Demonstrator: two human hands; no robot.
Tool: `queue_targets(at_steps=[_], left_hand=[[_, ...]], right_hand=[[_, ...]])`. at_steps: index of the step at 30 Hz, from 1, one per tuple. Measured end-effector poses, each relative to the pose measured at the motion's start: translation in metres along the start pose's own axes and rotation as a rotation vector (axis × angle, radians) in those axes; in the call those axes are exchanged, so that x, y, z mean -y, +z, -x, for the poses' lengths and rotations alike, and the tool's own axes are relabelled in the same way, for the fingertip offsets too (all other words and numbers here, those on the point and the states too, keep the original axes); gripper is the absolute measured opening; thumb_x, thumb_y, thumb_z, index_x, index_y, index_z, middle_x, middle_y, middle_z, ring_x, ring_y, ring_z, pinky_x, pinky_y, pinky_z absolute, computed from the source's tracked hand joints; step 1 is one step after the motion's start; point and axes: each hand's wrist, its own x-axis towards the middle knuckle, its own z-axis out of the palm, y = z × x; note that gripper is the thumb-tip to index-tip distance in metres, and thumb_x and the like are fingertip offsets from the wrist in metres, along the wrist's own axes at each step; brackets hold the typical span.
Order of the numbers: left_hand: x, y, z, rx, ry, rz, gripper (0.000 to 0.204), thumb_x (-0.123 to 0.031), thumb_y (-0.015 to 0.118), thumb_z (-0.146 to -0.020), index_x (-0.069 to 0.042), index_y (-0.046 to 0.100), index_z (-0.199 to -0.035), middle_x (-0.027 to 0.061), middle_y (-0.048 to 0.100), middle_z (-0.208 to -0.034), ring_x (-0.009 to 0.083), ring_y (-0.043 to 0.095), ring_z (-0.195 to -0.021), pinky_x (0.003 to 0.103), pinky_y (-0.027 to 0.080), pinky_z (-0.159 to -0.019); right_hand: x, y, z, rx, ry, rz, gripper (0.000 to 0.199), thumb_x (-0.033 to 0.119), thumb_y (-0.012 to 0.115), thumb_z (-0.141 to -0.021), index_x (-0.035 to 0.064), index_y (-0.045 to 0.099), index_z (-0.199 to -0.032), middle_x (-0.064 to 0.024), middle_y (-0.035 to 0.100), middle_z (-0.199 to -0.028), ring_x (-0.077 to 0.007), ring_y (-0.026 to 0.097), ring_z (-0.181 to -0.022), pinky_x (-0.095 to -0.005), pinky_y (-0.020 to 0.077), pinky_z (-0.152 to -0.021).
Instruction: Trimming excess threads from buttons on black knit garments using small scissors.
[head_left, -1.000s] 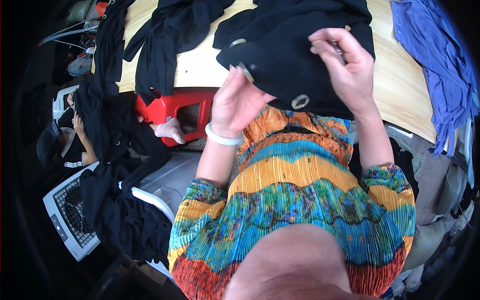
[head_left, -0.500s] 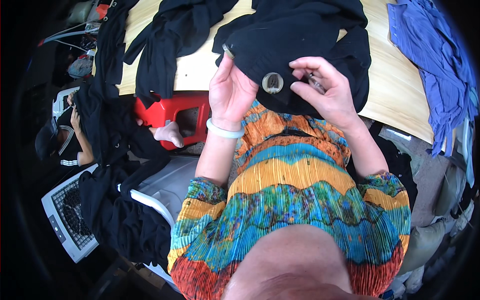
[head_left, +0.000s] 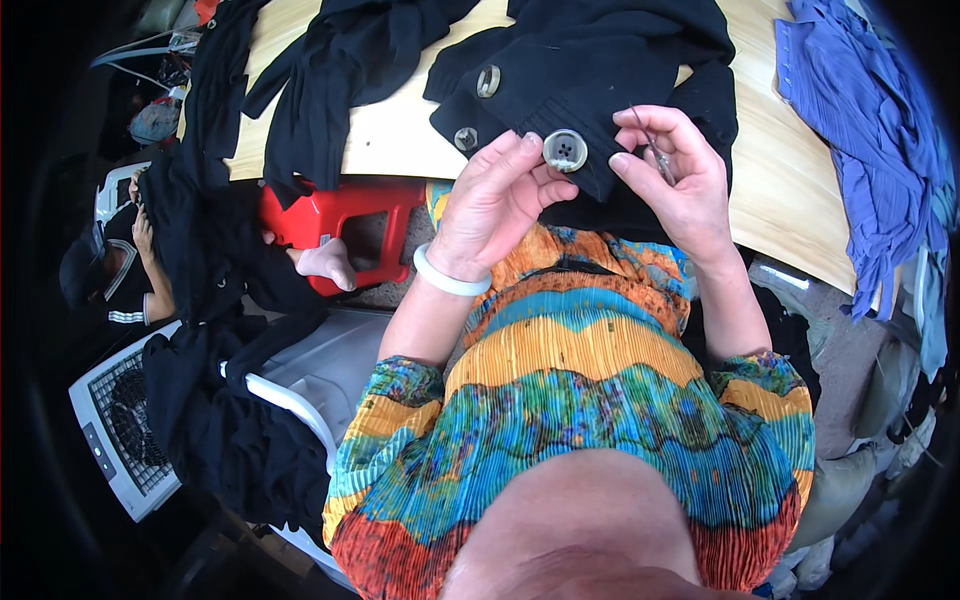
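Note:
A large round dark button [head_left: 566,150] with a pale rim and several holes lies at the fingertips of my left hand [head_left: 500,190]. Thumb and fingers pinch its edge together with the black garment [head_left: 600,60] beneath it. Close by on the right, my right hand [head_left: 690,180] is closed round a small, slim metal tool [head_left: 655,155], its thin dark tip pointing up and left. Palm and fingers hide most of that tool, so its exact kind is unclear. Two more buttons, an upper one [head_left: 488,81] and a lower one [head_left: 466,138], show on the cloth beyond my left hand.
Other black garments [head_left: 340,60] and a blue-violet pleated garment [head_left: 850,130] lie across the wooden table [head_left: 395,140]. At left are a red stool [head_left: 320,225], a grey chair [head_left: 330,370] draped with black cloth, and a seated person [head_left: 130,260] handling dark fabric.
My left hand has come right and taken hold at the button, whose face now shows its holes. Two other buttons now lie in view. The tool's thin tip now sticks up from my right hand.

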Motion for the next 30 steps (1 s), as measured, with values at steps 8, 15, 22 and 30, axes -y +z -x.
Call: queue_targets(at_steps=[8, 15, 22, 30], left_hand=[[-0.003, 0.006, 0.002, -0.038, 0.04, -0.092, 0.01, -0.013, 0.052, -0.086, -0.006, 0.055, -0.081, 0.0074, 0.061, -0.087, 0.013, 0.059, -0.075, 0.026, 0.051, -0.065], [0.004, 0.003, -0.001, -0.02, 0.044, -0.107, 0.01, -0.013, 0.053, -0.086, -0.004, 0.055, -0.084, 0.0077, 0.061, -0.084, 0.0137, 0.058, -0.074, 0.025, 0.049, -0.066], [0.008, -0.006, 0.0, -0.054, 0.032, -0.221, 0.007, -0.009, 0.052, -0.086, -0.003, 0.055, -0.087, 0.0081, 0.06, -0.086, 0.0144, 0.058, -0.076, 0.028, 0.049, -0.07], [0.003, -0.015, 0.003, 0.05, -0.102, 0.021, 0.008, -0.006, 0.05, -0.086, -0.004, 0.056, -0.091, 0.0087, 0.059, -0.09, 0.016, 0.058, -0.078, 0.027, 0.048, -0.064]], right_hand=[[0.007, -0.005, 0.004, -0.082, -0.094, 0.316, 0.038, 0.01, 0.07, -0.07, 0.0017, 0.052, -0.102, -0.0041, 0.058, -0.086, -0.0091, 0.055, -0.074, -0.0215, 0.0451, -0.067], [0.008, 0.01, 0.001, 0.024, -0.232, 0.6, 0.025, 0.01, 0.073, -0.064, 0.0011, 0.057, -0.081, -0.0042, 0.052, -0.067, -0.0107, 0.053, -0.056, -0.0212, 0.0419, -0.049], [0.005, 0.006, 0.001, 0.065, -0.231, 0.565, 0.018, -0.001, 0.068, -0.067, 0.0008, 0.057, -0.081, -0.0028, 0.052, -0.068, -0.0083, 0.048, -0.056, -0.0194, 0.0365, -0.05], [0.017, -0.003, -0.011, 0.037, -0.388, 0.48, 0.024, 0.001, 0.068, -0.065, 0.0, 0.058, -0.087, -0.008, 0.057, -0.078, -0.0129, 0.057, -0.066, -0.0217, 0.045, -0.057]])
